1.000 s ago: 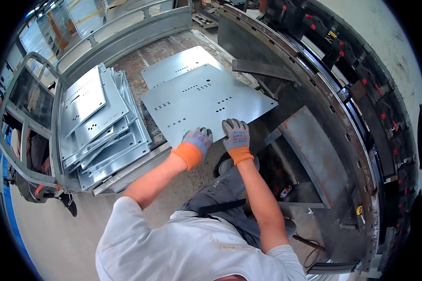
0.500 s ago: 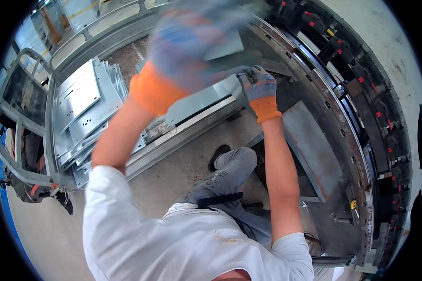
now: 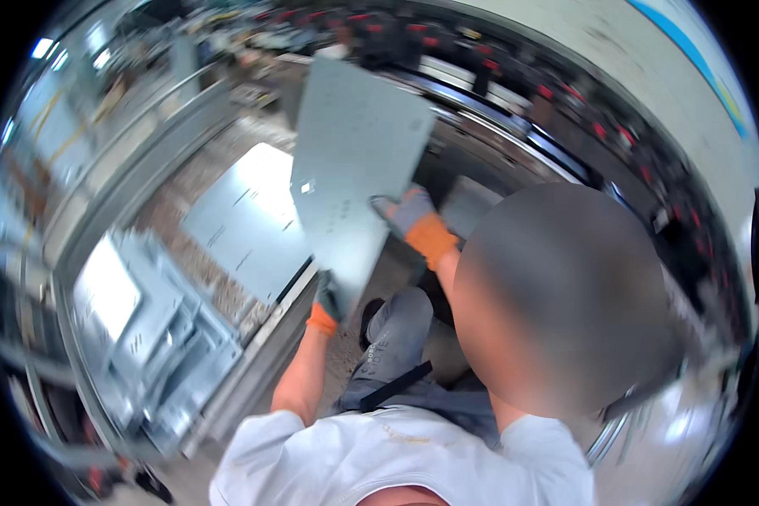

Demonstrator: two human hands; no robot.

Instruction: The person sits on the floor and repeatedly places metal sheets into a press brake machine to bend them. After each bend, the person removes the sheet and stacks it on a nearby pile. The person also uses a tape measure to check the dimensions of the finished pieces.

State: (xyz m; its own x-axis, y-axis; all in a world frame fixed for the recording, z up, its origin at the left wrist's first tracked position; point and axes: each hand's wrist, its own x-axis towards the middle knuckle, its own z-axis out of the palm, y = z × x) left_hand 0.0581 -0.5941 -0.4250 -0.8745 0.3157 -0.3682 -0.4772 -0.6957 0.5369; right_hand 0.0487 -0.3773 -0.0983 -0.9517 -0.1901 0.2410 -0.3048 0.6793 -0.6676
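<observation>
A flat grey metal sheet with small holes is tilted up in front of me, between my two gloved hands. My left hand, in a grey glove with an orange cuff, grips its lower left edge. On its right edge my right hand is closed, in a matching glove, thumb over the face. Behind the sheet, another bright sheet lies flat on the metal-framed bed. A round blurred patch hides most of my right forearm.
Several cut metal plates lie in an uneven stack at the left of the bed. The bed's metal rail runs close in front of my legs. Across the far side and right curves a long dark machine with red parts.
The view has turned. My left hand, raised and blurred before, is now low on the sheet's left edge. The sheet is now tilted up in plain view, with my right hand on its other edge.
</observation>
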